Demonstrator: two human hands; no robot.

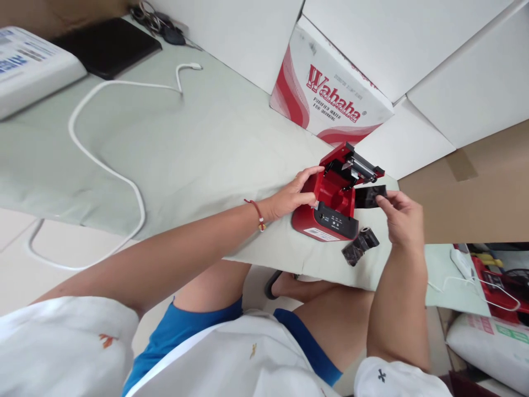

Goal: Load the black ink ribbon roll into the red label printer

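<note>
A small red and black label printer [324, 218] stands on the covered table with its lid [355, 165] raised, showing the red hollow inside. My left hand [295, 193] grips the printer's left side, thumb at the front rim and fingers at the rear. To the right of the printer, my right hand [400, 212] pinches a dark, shiny flat piece like black film or wrapping [370, 197] between thumb and fingers. Its left end is next to the opening; whether it touches the printer I cannot tell. A small roll in dark crinkled wrapping [360, 246] lies in front.
Behind the printer a Wahaha water carton [326, 91] leans among white boxes [359, 44]. A brown carton [471, 187] borders the right. A white cable [103, 157] snakes across the left, near a black flat device [109, 47], keys [161, 25] and a white box [37, 69].
</note>
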